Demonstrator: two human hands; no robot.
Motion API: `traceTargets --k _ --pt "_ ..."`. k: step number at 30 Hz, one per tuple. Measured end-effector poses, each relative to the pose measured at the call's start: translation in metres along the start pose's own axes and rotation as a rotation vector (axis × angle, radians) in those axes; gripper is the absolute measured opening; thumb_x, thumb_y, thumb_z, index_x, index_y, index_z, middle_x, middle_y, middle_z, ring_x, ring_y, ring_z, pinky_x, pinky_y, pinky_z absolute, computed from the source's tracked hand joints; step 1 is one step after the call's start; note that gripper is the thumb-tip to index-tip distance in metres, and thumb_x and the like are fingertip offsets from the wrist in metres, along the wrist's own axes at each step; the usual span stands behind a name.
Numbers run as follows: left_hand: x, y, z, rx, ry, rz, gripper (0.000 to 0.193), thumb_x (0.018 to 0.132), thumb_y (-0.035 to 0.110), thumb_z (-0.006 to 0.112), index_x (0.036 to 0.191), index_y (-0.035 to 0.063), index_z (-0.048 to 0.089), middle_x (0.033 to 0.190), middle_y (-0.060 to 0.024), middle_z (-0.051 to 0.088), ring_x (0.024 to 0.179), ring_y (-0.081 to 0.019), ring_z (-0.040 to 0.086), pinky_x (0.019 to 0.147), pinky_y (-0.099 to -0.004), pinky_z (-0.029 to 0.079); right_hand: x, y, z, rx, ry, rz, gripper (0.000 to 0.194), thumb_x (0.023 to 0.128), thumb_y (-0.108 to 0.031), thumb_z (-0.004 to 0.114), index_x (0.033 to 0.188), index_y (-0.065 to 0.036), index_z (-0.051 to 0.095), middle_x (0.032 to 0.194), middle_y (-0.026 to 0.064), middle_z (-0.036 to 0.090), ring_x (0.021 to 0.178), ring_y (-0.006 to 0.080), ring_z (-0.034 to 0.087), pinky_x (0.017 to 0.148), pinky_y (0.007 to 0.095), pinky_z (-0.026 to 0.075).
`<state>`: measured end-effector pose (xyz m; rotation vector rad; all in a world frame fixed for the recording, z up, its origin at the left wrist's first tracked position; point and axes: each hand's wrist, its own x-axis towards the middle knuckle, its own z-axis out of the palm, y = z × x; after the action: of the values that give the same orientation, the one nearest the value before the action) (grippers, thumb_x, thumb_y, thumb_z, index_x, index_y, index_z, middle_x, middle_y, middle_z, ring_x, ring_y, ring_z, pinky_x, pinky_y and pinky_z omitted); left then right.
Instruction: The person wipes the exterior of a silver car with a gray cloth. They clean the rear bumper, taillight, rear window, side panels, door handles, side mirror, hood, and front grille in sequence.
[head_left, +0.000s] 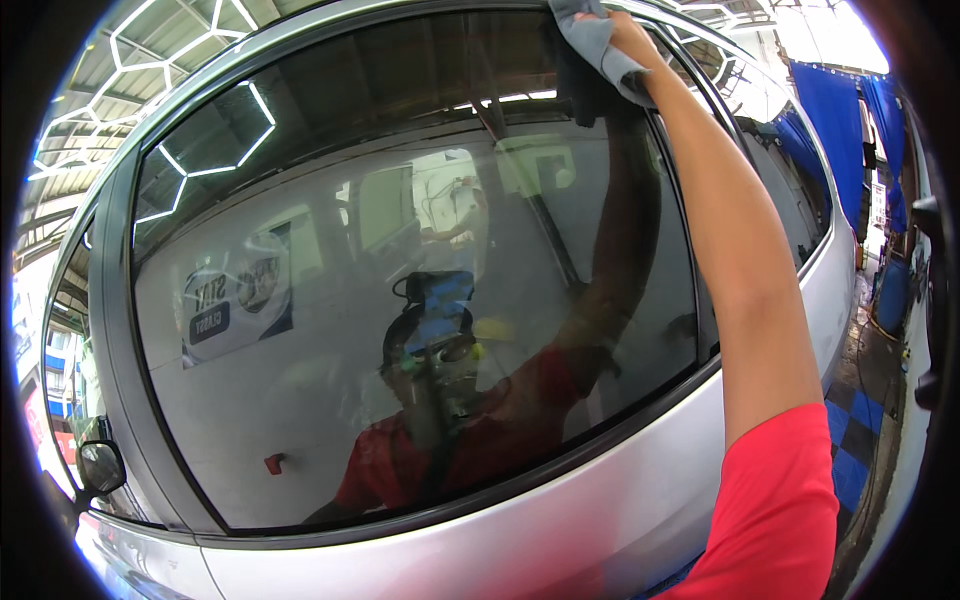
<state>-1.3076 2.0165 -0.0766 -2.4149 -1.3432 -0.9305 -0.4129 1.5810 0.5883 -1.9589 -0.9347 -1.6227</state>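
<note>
My right hand (628, 37) is raised to the upper rear corner of a car's tinted side window (315, 397), its fingers around a folded grey cloth (600, 56). Part of the cloth hangs down by the black window frame. The arm, in a red sleeve, reaches up along the right side of the view. In the dark glass show reflections of me, a banner, ceiling lights and a wall. My left hand is out of view.
The silver door panel (465, 517) lies below the window, and a side mirror (101, 466) is at lower left. At right are blue curtains (829, 135), a blue drum (891, 296) and blue and black floor tiles (851, 442) beside a wall.
</note>
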Motion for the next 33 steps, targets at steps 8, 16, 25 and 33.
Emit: traceTargets --k 8,16,25,33 --pt "-0.005 -0.043 0.037 -0.056 0.127 -0.038 0.077 0.06 0.006 0.061 0.134 -0.0052 0.042 0.133 -0.0283 0.047 0.128 -0.048 0.04 0.111 -0.0542 0.029 -0.114 0.079 -0.029 0.24 0.11 0.114 0.036 0.094 -0.016 0.046 0.127 -0.009 0.061 0.124 0.0196 0.062 0.114 0.031 0.059 0.098 0.0357 0.044" --pt "-0.016 0.012 0.013 -0.019 0.124 -0.207 0.068 0.057 0.004 0.062 0.123 -0.001 0.048 0.133 -0.0258 0.046 0.132 -0.0436 0.036 0.116 -0.0528 0.022 -0.354 0.085 -0.094 0.096 0.088 0.081 0.036 0.098 -0.018 0.045 0.126 -0.004 0.063 0.114 0.0129 0.067 0.103 0.0194 0.062 0.096 0.0299 0.044" --pt "0.031 -0.021 -0.026 -0.052 -0.304 0.287 0.038 0.065 0.023 0.07 0.092 -0.0007 0.056 0.087 -0.0206 0.058 0.09 -0.0397 0.056 0.084 -0.0513 0.041 -0.527 -0.083 -0.165 0.181 0.089 0.665 0.038 0.099 -0.03 0.047 0.115 -0.003 0.068 0.115 0.016 0.064 0.11 0.0245 0.057 0.097 0.0315 0.043" --pt "0.073 -0.04 -0.021 -0.196 -0.55 0.651 0.047 0.066 0.043 0.081 0.079 0.0002 0.065 0.076 -0.0177 0.065 0.075 -0.0386 0.063 0.072 -0.0481 0.047 -0.507 -0.44 -0.131 0.089 -0.002 0.46 0.071 0.087 -0.052 0.064 0.126 0.006 0.058 0.134 0.0214 0.057 0.127 0.0398 0.049 0.107 0.0466 0.035"
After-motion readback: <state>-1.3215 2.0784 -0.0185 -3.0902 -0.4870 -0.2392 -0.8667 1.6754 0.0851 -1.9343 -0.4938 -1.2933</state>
